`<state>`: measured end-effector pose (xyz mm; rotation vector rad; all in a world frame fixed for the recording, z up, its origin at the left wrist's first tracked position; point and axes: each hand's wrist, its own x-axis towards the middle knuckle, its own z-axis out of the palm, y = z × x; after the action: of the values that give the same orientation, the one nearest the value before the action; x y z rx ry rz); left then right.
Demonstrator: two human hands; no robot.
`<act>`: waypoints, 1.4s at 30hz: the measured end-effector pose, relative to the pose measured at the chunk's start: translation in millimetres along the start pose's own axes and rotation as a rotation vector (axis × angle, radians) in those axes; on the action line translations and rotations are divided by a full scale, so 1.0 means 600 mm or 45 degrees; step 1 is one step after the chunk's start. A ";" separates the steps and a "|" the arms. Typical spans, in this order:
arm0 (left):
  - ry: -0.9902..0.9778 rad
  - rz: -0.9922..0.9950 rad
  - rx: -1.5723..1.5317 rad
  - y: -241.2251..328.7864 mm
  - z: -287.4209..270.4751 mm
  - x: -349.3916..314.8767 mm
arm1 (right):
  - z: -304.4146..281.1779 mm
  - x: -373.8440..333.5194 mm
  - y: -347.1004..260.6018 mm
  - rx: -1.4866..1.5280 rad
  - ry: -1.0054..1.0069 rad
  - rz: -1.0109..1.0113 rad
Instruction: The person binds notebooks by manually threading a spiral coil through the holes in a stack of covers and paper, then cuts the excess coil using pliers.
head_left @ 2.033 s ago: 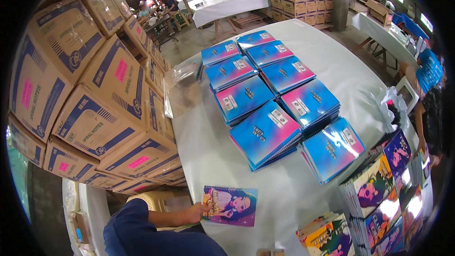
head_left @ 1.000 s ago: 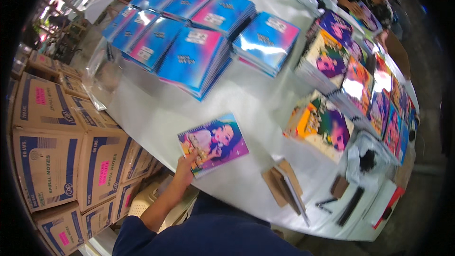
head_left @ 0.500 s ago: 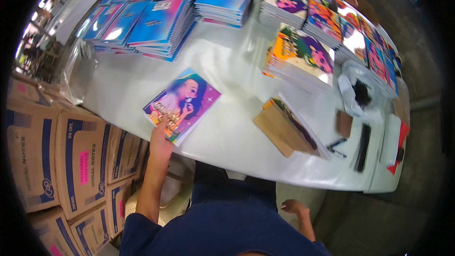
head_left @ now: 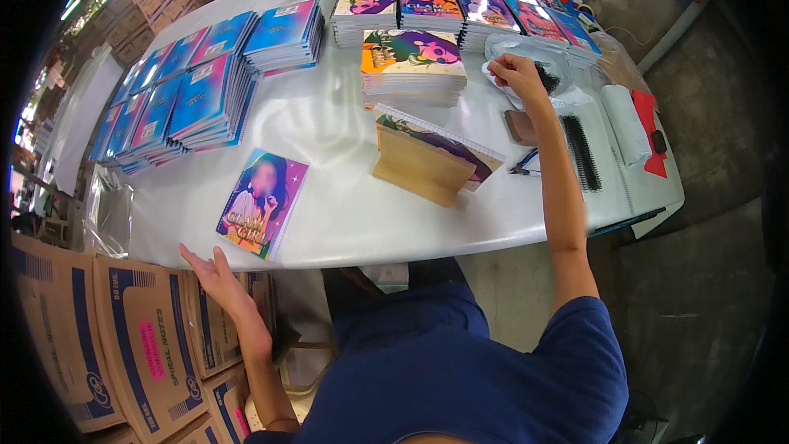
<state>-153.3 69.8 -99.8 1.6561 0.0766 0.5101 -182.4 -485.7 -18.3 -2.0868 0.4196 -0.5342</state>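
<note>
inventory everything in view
Table: one, white, centre
Loose notebook: one, purple, near edge
Notebook piles: several, blue and pink, left
Illustrated notebook piles: several, multicoloured, centre and back
Cardboard: one, brown, centre
Propped notebook: at least one, multicoloured, centre
Plastic bag: one, whitish, right
Ridged bundle: one, black, right
Block: one, brown, right
Roll: one, white, right
Flat piece: one, red, right
Cartons: many, brown, left and background
Left hand: one, bare, near loose notebook
Right hand: one, bare, by bag

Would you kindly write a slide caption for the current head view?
Left hand open near a purple notebook, right hand at a pale plastic bag, blue notebook stacks on the table.
</note>
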 end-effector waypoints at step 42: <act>-0.874 0.829 0.142 0.163 0.276 -0.078 | -0.213 -0.090 0.317 -1.349 0.303 0.311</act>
<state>-157.5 -115.5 -30.0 1.8725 -0.9768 0.3901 -312.3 -648.7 -128.0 -2.8989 1.2927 -0.4534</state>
